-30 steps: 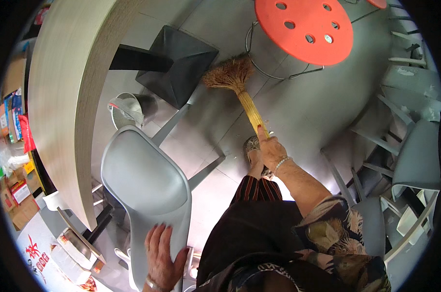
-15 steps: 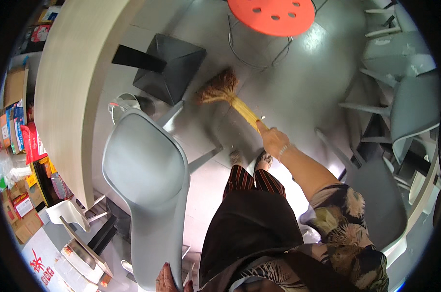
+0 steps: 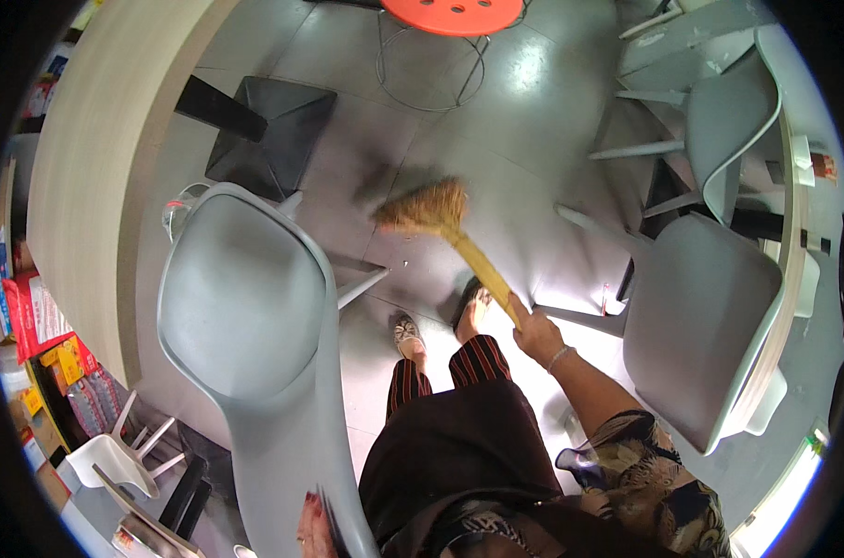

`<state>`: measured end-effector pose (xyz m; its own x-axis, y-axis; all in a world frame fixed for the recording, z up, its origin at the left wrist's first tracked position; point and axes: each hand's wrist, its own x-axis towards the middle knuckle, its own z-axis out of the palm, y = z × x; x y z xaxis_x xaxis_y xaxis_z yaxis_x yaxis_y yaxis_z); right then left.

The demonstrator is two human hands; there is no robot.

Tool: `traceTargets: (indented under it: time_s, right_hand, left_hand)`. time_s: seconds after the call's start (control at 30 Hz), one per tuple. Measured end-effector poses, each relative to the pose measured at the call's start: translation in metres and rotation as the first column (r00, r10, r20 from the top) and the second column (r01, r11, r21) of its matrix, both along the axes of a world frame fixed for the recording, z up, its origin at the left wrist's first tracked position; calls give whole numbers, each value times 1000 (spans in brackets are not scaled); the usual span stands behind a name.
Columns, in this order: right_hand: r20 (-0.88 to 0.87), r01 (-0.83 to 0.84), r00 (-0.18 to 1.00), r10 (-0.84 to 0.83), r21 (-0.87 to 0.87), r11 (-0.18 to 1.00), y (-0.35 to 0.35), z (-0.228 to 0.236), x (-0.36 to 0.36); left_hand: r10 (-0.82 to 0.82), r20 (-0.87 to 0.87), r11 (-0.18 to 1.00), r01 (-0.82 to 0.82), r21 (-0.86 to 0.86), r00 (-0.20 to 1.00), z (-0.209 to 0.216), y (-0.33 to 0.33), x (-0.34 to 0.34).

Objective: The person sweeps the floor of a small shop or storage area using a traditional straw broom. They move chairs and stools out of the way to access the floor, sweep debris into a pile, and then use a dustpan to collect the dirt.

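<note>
My right hand (image 3: 538, 338) is closed round the yellow handle of a short straw broom (image 3: 479, 265). Its brown bristles (image 3: 428, 205) are spread over the grey tiled floor, ahead of my feet. A small pale scrap (image 3: 405, 263) lies on the tiles near the bristles. At the lower edge, my left hand (image 3: 316, 528) grips the back of a grey moulded chair (image 3: 245, 298); its fingers show on the chair's surface and the rest is partly hidden.
A wooden table (image 3: 96, 177) curves along the left, with its dark square base (image 3: 273, 139) on the floor. More grey chairs (image 3: 701, 325) stand at the right. An orange stool (image 3: 455, 13) is ahead. Packaged goods (image 3: 40, 316) line the far left.
My right hand has drawn the broom nearer to my body, and the bristles now lie closer to my feet. My feet have shifted and the view has moved. The left hand stays at the chair.
</note>
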<state>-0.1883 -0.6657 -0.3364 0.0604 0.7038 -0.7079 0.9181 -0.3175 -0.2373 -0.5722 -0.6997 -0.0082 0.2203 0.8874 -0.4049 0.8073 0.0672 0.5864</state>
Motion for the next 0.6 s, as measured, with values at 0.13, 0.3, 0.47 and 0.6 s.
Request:
traceTargets:
  time_s: [0.13,0.3,0.47,0.6]
  right_hand:
    - [-35,205,978,-203,47,978,66,-18,-4]
    - [-93,388,910,-404,-148,910,55,-55,-20]
    - [-69,253,957,-280,-268,930,-113,-61,-49]
    - [-97,200,967,-236,-290,936,-185,-34,-41]
  left_hand:
    - [-185,-220,981,192,13,958,-3,-32,-27]
    - [-259,-377,959,284,9,889,-14,-61,-52]
    - [-148,-405,968,216,126,902,-10,-66,-55]
    - [-99,-316,993,113,27,944,-4,-54,-46]
